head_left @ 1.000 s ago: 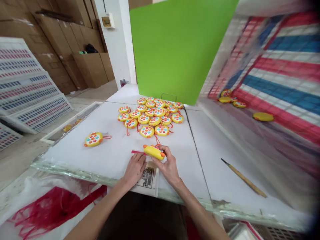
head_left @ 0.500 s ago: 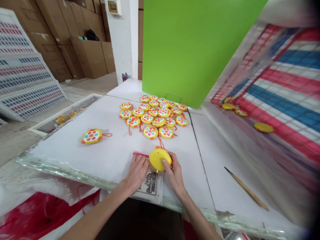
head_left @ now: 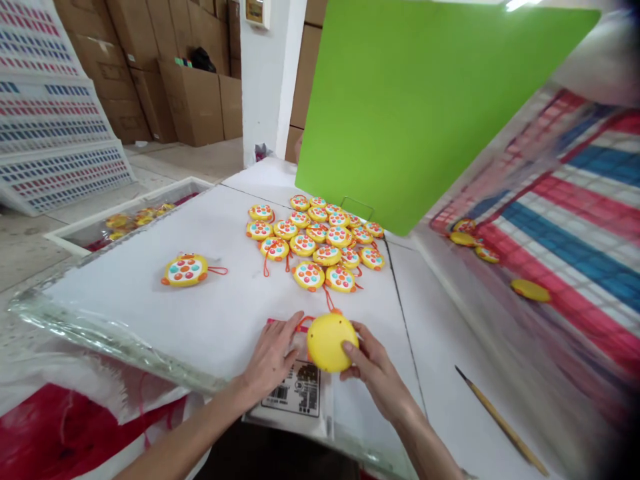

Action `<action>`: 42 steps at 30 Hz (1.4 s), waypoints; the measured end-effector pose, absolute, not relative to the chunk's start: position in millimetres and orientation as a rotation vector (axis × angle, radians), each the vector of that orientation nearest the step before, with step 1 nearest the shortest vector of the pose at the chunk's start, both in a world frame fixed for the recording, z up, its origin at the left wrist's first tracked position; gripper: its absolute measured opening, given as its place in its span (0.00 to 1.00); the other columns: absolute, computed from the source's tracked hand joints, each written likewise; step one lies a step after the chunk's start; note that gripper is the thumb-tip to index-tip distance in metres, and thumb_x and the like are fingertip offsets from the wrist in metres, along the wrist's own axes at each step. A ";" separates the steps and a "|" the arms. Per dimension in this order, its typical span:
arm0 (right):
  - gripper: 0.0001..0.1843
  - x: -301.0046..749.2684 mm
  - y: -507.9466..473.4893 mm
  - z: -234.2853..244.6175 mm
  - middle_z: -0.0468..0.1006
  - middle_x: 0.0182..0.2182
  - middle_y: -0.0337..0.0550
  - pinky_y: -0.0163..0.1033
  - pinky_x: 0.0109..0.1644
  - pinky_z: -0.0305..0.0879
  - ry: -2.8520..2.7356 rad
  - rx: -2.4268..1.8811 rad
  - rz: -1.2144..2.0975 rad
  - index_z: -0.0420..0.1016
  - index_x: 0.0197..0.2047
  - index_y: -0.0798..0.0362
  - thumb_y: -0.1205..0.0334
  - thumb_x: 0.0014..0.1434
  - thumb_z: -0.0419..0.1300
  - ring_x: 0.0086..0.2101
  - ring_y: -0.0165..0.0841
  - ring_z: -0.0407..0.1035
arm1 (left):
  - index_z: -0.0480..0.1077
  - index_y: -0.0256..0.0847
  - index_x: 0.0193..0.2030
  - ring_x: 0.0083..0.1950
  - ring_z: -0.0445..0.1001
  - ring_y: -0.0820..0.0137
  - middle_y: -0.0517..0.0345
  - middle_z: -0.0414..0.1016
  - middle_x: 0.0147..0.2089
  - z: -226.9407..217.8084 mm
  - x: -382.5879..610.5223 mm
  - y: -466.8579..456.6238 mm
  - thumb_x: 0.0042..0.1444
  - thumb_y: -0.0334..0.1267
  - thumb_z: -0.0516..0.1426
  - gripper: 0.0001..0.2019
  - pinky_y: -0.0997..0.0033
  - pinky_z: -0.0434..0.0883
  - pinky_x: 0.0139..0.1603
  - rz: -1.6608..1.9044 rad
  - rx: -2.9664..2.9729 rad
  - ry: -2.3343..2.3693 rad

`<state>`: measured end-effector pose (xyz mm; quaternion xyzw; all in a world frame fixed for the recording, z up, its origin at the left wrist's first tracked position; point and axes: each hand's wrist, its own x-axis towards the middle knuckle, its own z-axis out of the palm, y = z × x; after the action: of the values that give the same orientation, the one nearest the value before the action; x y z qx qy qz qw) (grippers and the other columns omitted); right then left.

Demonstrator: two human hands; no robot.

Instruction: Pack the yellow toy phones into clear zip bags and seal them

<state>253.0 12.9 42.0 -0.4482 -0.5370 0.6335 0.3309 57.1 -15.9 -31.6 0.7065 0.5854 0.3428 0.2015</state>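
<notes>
My right hand (head_left: pixel 373 363) grips a yellow oval toy (head_left: pixel 331 343), its plain back with small screw holes facing up. An orange cord loop hangs at the toy's left edge. My left hand (head_left: pixel 273 353) rests beside the toy with its fingers stretched out, the index fingertip close to that loop. Under the left hand lies a clear plastic bag (head_left: pixel 300 393) with a black printed label and a red strip along its top. Beyond my hands sits a cluster of similar toys (head_left: pixel 303 245), their coloured-button faces up. A single such toy (head_left: pixel 185 271) lies apart at the left.
A brown-handled brush-like tool (head_left: pixel 503 420) lies on the right of the white table (head_left: pixel 240 293). A green board (head_left: pixel 425 107) stands at the back. Several toys (head_left: pixel 530 290) rest by the striped sheet at right. A white bin (head_left: pixel 65 239) holds more toys at left.
My right hand has turned and lowered the yellow toy slightly, so its back shows more fully. My left fingers have lifted and spread from the bag's red strip. The view has shifted.
</notes>
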 end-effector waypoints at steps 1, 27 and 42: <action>0.24 253.6 9.5 42.1 0.72 0.38 0.45 0.35 0.26 0.70 -1.454 -1.173 1.712 0.62 0.50 0.52 0.50 0.53 0.60 0.33 0.34 0.68 | 0.54 0.45 0.60 0.46 0.66 0.63 0.53 0.70 0.46 -29.9 57.1 -14.9 0.51 0.28 0.50 0.28 0.59 0.63 0.49 0.953 1.989 1.607; 0.22 241.6 25.6 28.5 0.70 0.21 0.37 0.33 0.25 0.64 -2.017 -1.280 1.057 0.59 0.54 0.56 0.52 0.61 0.47 0.21 0.30 0.66 | 0.68 0.40 0.36 0.40 0.69 0.66 0.55 0.75 0.35 0.2 51.1 -21.3 0.58 0.30 0.49 0.07 0.60 0.65 0.46 1.399 2.305 1.601; 0.22 246.3 25.9 44.0 0.75 0.43 0.46 0.38 0.47 0.64 -2.239 -1.215 0.864 0.64 0.56 0.51 0.55 0.65 0.41 0.42 0.35 0.70 | 0.68 0.38 0.28 0.29 0.71 0.69 0.58 0.73 0.27 5.3 57.6 -4.2 0.52 0.42 0.52 0.10 0.73 0.66 0.28 1.195 1.144 1.465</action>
<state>246.3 25.9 44.0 -0.4402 -0.8112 0.3132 0.2239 57.6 -4.2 5.3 0.4624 0.5923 0.4830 0.4496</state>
